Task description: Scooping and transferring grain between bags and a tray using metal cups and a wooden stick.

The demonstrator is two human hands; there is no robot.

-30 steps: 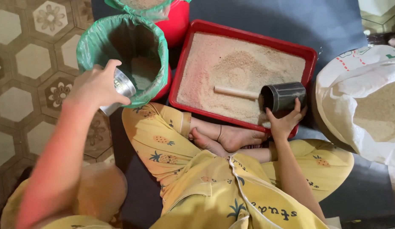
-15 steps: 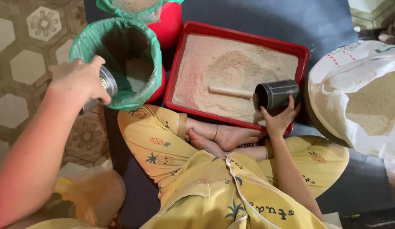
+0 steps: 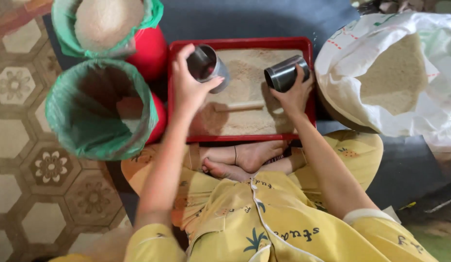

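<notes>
Over the red tray [image 3: 310,82] of pale powder, two dark metal cups lie tipped sideways — the left hand [image 3: 189,87] closed around the left cup [image 3: 206,65], the right hand [image 3: 294,94] closed around the right cup [image 3: 285,73]. Powder could spill past the rim if either tilts carelessly — green-lined bucket [image 3: 97,109] sits just beside.

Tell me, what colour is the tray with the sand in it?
The tray is red, as the head view shows clearly.
</notes>
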